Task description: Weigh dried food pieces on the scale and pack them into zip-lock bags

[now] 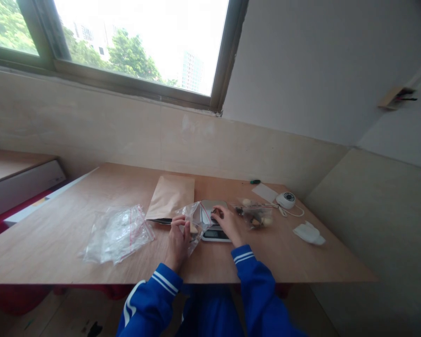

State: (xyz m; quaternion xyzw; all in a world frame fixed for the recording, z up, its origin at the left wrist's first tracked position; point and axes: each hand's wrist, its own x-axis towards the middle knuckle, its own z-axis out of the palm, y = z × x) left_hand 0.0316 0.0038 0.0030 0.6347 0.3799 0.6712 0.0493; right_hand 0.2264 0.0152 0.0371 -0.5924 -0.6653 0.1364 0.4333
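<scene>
The clear bag [197, 215] in my left hand [178, 236] partly hid the scale [215, 235], my right [225, 222] pinched something dark [216, 214], a paper bag [171, 194] near.

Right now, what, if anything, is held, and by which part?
The left hand holds a clear bag by its left side. The right hand pinches a small dark piece over the scale; by which part is unclear.
</scene>
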